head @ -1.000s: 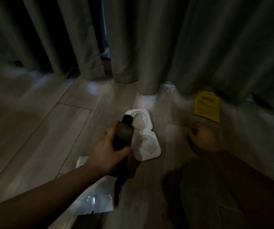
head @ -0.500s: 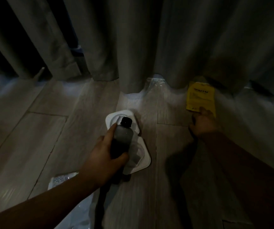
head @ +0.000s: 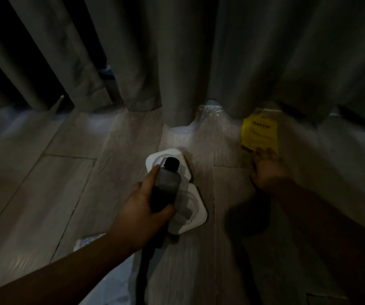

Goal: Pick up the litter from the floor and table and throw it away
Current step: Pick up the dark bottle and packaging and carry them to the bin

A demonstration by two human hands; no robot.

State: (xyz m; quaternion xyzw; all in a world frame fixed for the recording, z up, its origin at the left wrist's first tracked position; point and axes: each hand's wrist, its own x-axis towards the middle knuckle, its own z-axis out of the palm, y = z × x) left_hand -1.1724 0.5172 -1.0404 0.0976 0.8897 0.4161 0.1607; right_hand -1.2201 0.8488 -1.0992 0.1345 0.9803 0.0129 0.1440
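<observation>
Down by the curtain (head: pixel 199 51) hem, on the wood floor (head: pixel 34 194), the litter lies scattered. The left hand (head: pixel 142 214) is wrapped closed around a small grey bottle with a black cap (head: pixel 166 183), held just above a white moulded plastic tray (head: pixel 193 211) that rests flat on the boards. The right hand (head: pixel 267 168) is stretched out with its fingers (head: pixel 263 153) reaching onto the near edge of a yellow packet (head: pixel 259 134); whether they have pinched it yet I cannot tell, as that hand is blurred and the light is poor.

From where I stand the packet looks thin and flat to the floor, so the likeliest slip is the fingertips skating it further under the curtain instead of lifting it. Its far edge already lies at the fabric, and a push would hide it. A clear crinkled wrapper (head: pixel 210 111) sits half tucked under the hem nearby and could easily be overlooked in this gloom.

With the bottle filling the left hand, the tray beneath it may be hard to take in the same grip; trying both together could drop the bottle. A printed white slip (head: pixel 89 241) lies near the left forearm and some pale plastic sheet (head: pixel 115 287) lies below it, both close to the body and easy to tread on or miss.
</observation>
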